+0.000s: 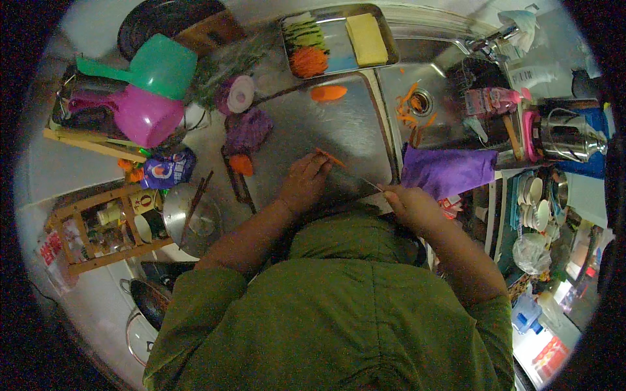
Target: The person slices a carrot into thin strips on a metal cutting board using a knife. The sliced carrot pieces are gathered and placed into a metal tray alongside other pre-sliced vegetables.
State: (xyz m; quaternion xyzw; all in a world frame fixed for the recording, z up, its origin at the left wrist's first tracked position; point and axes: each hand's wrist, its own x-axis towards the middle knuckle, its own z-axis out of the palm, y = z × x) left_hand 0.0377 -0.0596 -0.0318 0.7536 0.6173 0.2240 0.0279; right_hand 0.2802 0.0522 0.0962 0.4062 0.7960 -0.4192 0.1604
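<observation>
On the metal board (pixel 337 127) my left hand (pixel 307 178) rests with its fingertips on thin carrot slices (pixel 331 157). My right hand (pixel 408 203) grips a knife (pixel 368 183) by its handle, the thin blade pointing left towards the slices. Beyond the hands lies a peeled carrot piece (pixel 329 93). Another carrot piece (pixel 241 165) is at the board's left edge, below purple cabbage (pixel 248 129) and a cut red onion (pixel 240 94). A steel tray (pixel 337 41) at the back holds carrot shreds (pixel 309 62), green strips (pixel 304 33) and a yellow block or cloth (pixel 367 39).
Right of the board is a sink (pixel 440 63) with orange peels (pixel 410 110) by its drain; a purple cloth (pixel 447 168) hangs over its front edge. To the left are green (pixel 164 66) and pink (pixel 149 115) plastic scoops and a metal pot lid or bowl (pixel 188 220) with chopsticks (pixel 195 210).
</observation>
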